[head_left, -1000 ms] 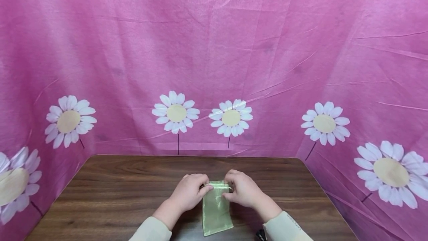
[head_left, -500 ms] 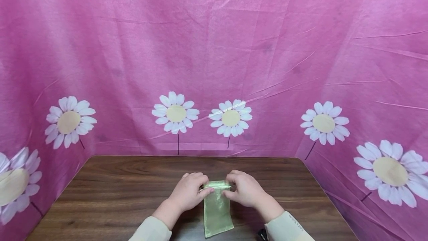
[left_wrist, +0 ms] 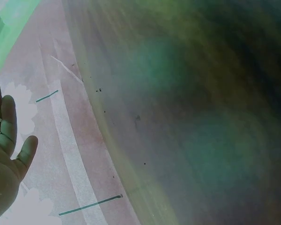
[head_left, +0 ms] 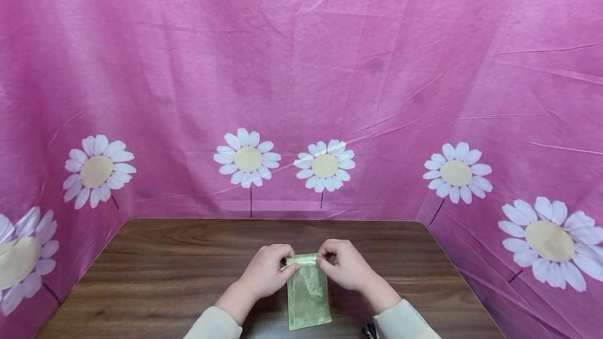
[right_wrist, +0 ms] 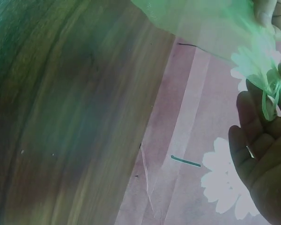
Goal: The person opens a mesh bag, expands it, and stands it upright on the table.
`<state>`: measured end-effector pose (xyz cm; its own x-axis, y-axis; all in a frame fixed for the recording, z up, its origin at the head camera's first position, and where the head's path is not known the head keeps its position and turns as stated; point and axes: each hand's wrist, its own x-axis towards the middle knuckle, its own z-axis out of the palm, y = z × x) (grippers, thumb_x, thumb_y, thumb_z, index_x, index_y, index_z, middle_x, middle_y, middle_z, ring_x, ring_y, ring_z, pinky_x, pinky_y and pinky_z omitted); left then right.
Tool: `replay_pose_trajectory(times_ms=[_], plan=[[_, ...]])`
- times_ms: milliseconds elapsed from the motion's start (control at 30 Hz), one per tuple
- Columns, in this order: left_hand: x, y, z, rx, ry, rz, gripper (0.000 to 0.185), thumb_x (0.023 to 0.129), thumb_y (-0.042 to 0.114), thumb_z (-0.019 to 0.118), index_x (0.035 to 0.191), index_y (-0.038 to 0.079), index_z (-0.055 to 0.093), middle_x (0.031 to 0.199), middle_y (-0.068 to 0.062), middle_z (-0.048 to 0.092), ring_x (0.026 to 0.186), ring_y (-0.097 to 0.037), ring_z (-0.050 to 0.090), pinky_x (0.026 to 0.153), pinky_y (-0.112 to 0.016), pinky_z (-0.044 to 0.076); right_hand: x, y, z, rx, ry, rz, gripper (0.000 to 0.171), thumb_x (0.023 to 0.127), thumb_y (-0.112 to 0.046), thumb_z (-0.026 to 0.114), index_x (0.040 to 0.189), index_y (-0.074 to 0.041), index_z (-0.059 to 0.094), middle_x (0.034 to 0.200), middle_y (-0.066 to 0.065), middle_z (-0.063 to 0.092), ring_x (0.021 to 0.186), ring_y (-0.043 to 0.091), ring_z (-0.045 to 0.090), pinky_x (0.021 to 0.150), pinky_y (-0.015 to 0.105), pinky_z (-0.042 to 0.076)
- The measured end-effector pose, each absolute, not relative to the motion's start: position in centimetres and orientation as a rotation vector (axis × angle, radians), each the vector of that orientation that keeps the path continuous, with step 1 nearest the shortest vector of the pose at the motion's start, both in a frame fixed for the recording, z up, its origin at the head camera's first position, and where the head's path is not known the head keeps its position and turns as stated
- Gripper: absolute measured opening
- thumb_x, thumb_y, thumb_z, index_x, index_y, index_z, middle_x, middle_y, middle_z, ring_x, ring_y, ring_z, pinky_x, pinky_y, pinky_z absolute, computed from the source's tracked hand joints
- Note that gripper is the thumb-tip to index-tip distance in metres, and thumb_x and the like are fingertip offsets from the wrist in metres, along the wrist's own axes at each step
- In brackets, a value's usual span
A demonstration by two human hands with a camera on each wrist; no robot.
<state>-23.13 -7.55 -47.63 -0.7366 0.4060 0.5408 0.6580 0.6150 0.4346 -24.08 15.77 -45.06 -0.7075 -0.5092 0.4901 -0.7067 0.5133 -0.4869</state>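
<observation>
A sheer light-green drawstring pouch (head_left: 308, 297) hangs between the two hands, its gathered top edge uppermost. My left hand (head_left: 265, 271) pinches the top left corner between thumb and fingers. At the other top corner, my right hand (head_left: 347, 266) pinches the pouch close to the gathered band. The right wrist view shows a thin green cord loop (right_wrist: 266, 107) at the right fingers, with the pouch stretching away toward the left hand (right_wrist: 273, 18). Only part of the left hand (left_wrist: 4, 154) enters the left wrist view, its outer fingers spread loosely.
A dark wood-grain table (head_left: 179, 260) lies beneath the hands. Pink cloth (head_left: 301, 82) printed with white daisies encloses its back and sides. A small black object (head_left: 369, 331) sits by the right sleeve at the bottom of the head view.
The right thumb and fingers have come together on the pouch's top right corner. The pouch's lower end has swung slightly right. The left hand stays in place.
</observation>
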Motion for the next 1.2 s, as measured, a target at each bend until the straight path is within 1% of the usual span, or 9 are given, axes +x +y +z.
replay_pose_trajectory(times_ms=[133,267,400,533,700,900,1033,1133,1200], plan=[[-23.1,-7.7,-47.6,-0.829,-2.479,-1.033,0.017,0.083,0.026,0.073,0.092,0.023,0.059,0.078,0.016,0.057,0.059,-0.001,0.050,0.061,-0.019,0.044,-24.1,15.7,-45.0,1.010,-2.461,1.033,0.019,0.078,-0.005,0.072,0.076,-0.022,0.063,0.076,-0.015,0.059,0.069,0.002,0.055,0.062,0.025,0.050],[-23.2,-7.7,-47.4,-0.800,-2.506,-1.162,0.028,0.083,0.023,0.074,0.107,0.015,0.062,0.079,0.013,0.057,0.060,0.002,0.049,0.061,-0.020,0.046,-24.1,15.7,-44.8,0.965,-2.459,1.054,0.018,0.077,-0.004,0.073,0.084,-0.018,0.065,0.077,-0.014,0.060,0.070,0.003,0.056,0.065,0.028,0.051],[-23.2,-7.7,-46.9,-0.738,-2.519,-1.317,0.017,0.082,0.021,0.075,0.095,0.016,0.068,0.076,0.013,0.059,0.066,-0.001,0.053,0.062,-0.022,0.048,-24.1,15.6,-44.6,0.906,-2.455,1.114,0.024,0.079,-0.002,0.074,0.092,-0.019,0.063,0.076,-0.013,0.061,0.070,0.004,0.058,0.065,0.027,0.051],[-23.2,-7.8,-46.5,-0.671,-2.539,-1.395,0.009,0.081,0.021,0.076,0.082,0.022,0.067,0.072,0.014,0.059,0.062,-0.002,0.051,0.058,-0.022,0.046,-24.1,15.5,-44.6,0.867,-2.452,1.169,0.027,0.080,-0.002,0.074,0.096,-0.020,0.061,0.077,-0.012,0.063,0.070,0.004,0.060,0.066,0.025,0.052],[-23.2,-7.8,-46.4,-0.633,-2.527,-1.444,0.010,0.080,0.022,0.077,0.080,0.022,0.066,0.070,0.012,0.058,0.059,-0.004,0.049,0.055,-0.023,0.044,-24.1,15.6,-44.8,0.793,-2.461,1.254,0.029,0.079,-0.006,0.076,0.101,-0.018,0.061,0.080,-0.009,0.064,0.071,0.006,0.059,0.064,0.025,0.051],[-23.4,-7.9,-46.3,-0.592,-2.508,-1.516,0.010,0.080,0.022,0.076,0.081,0.021,0.067,0.069,0.011,0.058,0.059,-0.005,0.049,0.054,-0.024,0.044,-23.8,15.9,-45.3,0.693,-2.525,1.472,0.045,0.076,-0.015,0.080,0.114,-0.009,0.057,0.086,0.002,0.062,0.073,0.012,0.057,0.060,0.024,0.048],[-23.5,-7.9,-46.2,-0.580,-2.496,-1.538,0.010,0.080,0.022,0.076,0.081,0.021,0.066,0.068,0.010,0.058,0.058,-0.005,0.047,0.052,-0.024,0.043,-23.8,16.0,-46.3,0.705,-2.553,1.562,0.037,0.077,-0.013,0.079,0.107,-0.006,0.060,0.082,0.001,0.063,0.068,0.007,0.057,0.058,0.023,0.049],[-23.4,-7.9,-46.1,-0.578,-2.487,-1.545,0.010,0.080,0.023,0.076,0.081,0.021,0.066,0.067,0.010,0.057,0.057,-0.005,0.046,0.051,-0.023,0.042,-23.9,16.0,-47.1,0.719,-2.532,1.564,0.020,0.077,-0.010,0.078,0.091,-0.007,0.064,0.070,-0.003,0.058,0.060,0.002,0.052,0.051,0.021,0.046],[-23.5,-7.8,-46.2,-0.578,-2.468,-1.569,0.013,0.080,0.022,0.076,0.087,0.018,0.066,0.069,0.009,0.058,0.059,-0.006,0.048,0.053,-0.023,0.043,-23.9,15.9,-47.4,0.692,-2.510,1.541,0.015,0.076,-0.010,0.078,0.079,-0.010,0.064,0.062,-0.007,0.052,0.054,0.000,0.046,0.046,0.019,0.041]])
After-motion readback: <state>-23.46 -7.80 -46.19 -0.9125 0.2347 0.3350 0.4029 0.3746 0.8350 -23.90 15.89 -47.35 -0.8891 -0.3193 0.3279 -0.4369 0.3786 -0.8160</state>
